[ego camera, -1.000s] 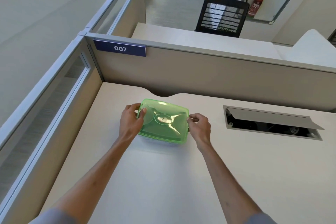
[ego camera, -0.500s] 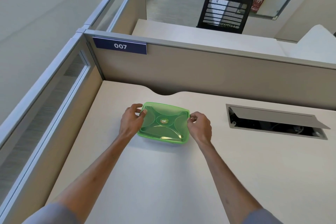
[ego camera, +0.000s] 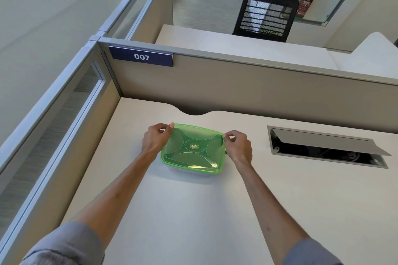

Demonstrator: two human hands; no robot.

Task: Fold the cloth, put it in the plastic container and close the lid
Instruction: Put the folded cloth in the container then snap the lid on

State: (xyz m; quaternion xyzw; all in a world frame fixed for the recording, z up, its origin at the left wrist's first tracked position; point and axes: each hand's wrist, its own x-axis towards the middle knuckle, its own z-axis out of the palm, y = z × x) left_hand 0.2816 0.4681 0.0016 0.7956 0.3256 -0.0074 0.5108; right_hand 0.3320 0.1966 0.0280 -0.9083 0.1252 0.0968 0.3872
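A translucent green lid lies flat on the plastic container, which stands on the pale desk. My left hand pinches the lid's far left corner. My right hand pinches the lid's right edge near the far corner. The lid looks level on the container's rim. The cloth is hidden; I cannot make it out through the lid.
An open cable hatch with a raised flap sits in the desk to the right. Partition walls close the desk at the back and left, with a "007" sign. A black chair stands beyond.
The lid was tilted up at its far side a second ago; it now lies flat on the container. Both hands have shifted toward the far corners of the lid.
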